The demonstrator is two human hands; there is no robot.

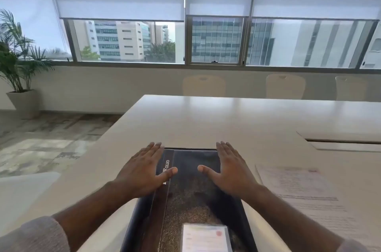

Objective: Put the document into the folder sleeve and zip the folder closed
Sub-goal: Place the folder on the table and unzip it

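1. I see the dark folder (185,196) lying closed on the white surface (206,119), a small card (206,238) in its front pocket.
2. My left hand (142,171) and right hand (231,171) are spread flat, fingers open, holding nothing, at the folder's far corners.
3. The document (305,190) lies just right of it.

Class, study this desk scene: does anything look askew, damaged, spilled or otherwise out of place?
Nothing stands out. The dark folder lies closed and flat on the table, the document lies flat beside it, and nothing is spilled.
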